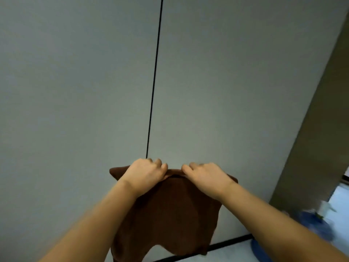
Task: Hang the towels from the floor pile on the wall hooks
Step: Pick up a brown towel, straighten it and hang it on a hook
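Grey wall (75, 91), vertical black seam (154, 82). Black baseboard (226, 242) below. Brown panel (321, 129) right. Blurred blue object (313, 225) on floor, far right.

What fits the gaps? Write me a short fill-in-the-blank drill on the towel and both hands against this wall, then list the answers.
1. The towel held against the wall is dark ____ in colour.
2. The left hand and the right hand both grip the towel along its ____ edge.
3. A thin black vertical ____ runs down the wall and ends just above the left hand.
4. The number of hands on the towel is ____.

Missing words: brown; top; line; two
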